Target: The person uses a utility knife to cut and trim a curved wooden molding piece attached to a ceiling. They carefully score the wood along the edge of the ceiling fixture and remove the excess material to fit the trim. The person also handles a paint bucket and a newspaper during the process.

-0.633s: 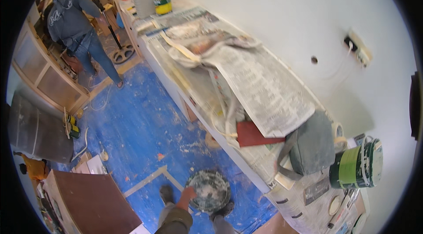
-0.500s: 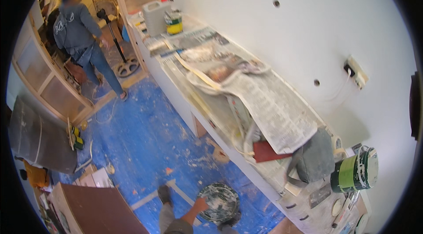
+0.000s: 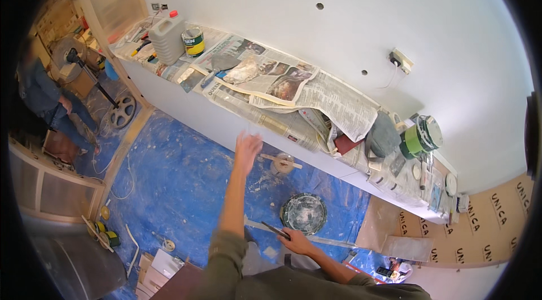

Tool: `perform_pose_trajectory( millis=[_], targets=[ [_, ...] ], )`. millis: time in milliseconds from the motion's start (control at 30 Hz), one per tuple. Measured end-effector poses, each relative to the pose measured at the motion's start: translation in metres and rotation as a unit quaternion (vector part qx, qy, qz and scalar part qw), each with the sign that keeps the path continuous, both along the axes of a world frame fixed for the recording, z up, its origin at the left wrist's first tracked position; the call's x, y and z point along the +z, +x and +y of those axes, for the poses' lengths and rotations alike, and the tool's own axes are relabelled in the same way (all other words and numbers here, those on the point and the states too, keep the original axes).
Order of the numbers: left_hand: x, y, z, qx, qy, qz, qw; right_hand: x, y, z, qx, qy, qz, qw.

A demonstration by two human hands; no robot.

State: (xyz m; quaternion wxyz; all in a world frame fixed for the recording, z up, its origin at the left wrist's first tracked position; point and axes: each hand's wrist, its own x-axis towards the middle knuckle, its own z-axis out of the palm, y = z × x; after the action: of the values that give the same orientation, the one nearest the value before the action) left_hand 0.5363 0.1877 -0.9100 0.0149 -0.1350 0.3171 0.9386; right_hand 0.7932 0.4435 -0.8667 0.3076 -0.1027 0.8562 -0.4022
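Before the newspaper-covered counter [image 3: 186,109], your loose, empty left hand [image 3: 247,150] suggests a reach needing edge clearance; your right hand [image 3: 299,242] grips a dark tool [image 3: 273,229].

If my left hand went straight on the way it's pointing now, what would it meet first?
Most likely the front edge of the long white bench: your left hand points toward it. Depth is unclear, though; if high enough, it might pass above that edge, over the newspapers.
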Motion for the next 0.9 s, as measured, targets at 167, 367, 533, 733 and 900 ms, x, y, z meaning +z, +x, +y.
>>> perform_pose_trajectory(
  millis=[167,367,533,733,900],
  targets=[
    [0.088,-0.130,0.031,-0.025,-0.114,-0.091,0.989,0.009,0.011,0.021,-0.163,0.027,0.059,0.985],
    [0.143,-0.204,0.022,-0.040,-0.163,0.004,0.986,-0.021,0.033,0.078,-0.389,0.095,0.058,0.914],
    [0.175,-0.254,0.024,-0.156,-0.307,0.199,0.918,-0.032,-0.048,0.049,-0.385,0.046,0.110,0.915],
    [0.194,-0.257,0.032,-0.117,-0.660,0.450,0.590,0.043,-0.233,-0.016,-0.277,-0.032,0.160,0.947],
    [0.186,-0.250,0.042,-0.075,-0.722,0.450,0.521,0.058,-0.343,-0.021,-0.231,-0.024,0.182,0.956]
  ],
)
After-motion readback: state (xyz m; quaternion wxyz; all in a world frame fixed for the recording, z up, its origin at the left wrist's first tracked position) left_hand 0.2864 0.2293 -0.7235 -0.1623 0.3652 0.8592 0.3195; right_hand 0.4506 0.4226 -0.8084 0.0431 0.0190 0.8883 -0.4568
